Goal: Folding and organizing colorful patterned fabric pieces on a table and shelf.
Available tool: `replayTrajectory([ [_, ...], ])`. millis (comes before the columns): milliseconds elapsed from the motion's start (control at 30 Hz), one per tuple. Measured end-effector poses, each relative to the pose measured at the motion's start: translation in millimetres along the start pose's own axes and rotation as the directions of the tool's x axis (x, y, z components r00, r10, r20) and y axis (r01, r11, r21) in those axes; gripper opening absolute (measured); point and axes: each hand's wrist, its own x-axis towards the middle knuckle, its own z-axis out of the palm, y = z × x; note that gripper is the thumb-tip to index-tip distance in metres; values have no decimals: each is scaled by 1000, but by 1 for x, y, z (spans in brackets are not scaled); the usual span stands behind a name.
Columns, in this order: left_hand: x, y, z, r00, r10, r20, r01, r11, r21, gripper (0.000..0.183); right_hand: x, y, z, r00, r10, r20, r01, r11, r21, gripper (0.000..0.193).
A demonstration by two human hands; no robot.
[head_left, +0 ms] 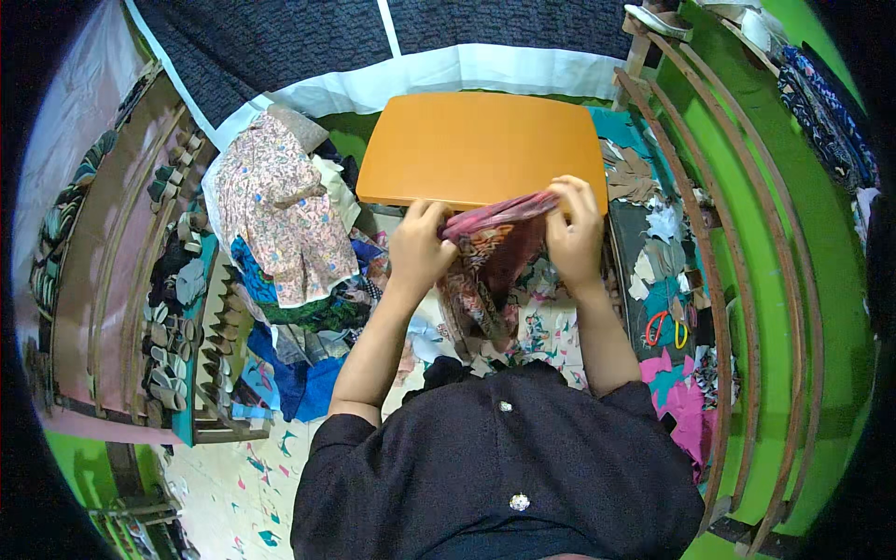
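A dark red and brown patterned cloth [495, 271] hangs between my two hands, in front of the near edge of an orange table [481, 145]. My left hand [422, 245] is closed on one end of its pink-red upper edge. At the other end, my right hand [575, 229] pinches the same edge, raised slightly higher than the left. The upper edge is stretched and bunched between them, while the lower part droops in folds over the floor.
A floral garment [280, 201] tops a heap of fabrics at left. Scissors with red and yellow handles [667, 329] lie among scraps on a dark surface at right. Wooden racks [737, 271] line the right; shelves of sandals [168, 364] stand left. Scraps litter the floor [233, 490].
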Motion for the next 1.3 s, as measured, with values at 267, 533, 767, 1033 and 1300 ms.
replayTrajectory([
  [267, -35, -85, 7, 985, -104, -140, 137, 959, 248, 22, 25, 50, -46, 863, 462, -204, -338, 828, 447, 13],
  [533, -43, -132, -3, 849, -414, 329, 522, 555, -648, 25, 17, 102, -75, 866, 487, -112, -480, 873, 83, 19],
  [767, -12, -39, 22, 847, -22, 532, 468, 508, -723, 29, -33, -5, 5, 840, 11, 543, -144, 969, 203, 60],
  [1033, -3, -9, -4, 775, 8, 631, 159, 965, -207, 48, -50, 20, 14, 664, 184, 725, -609, 695, 382, 18],
  [1300, -22, -25, -7, 995, 48, 82, -56, 994, 95, 30, -46, 18, 9, 473, 227, 851, -872, 255, 417, 19],
])
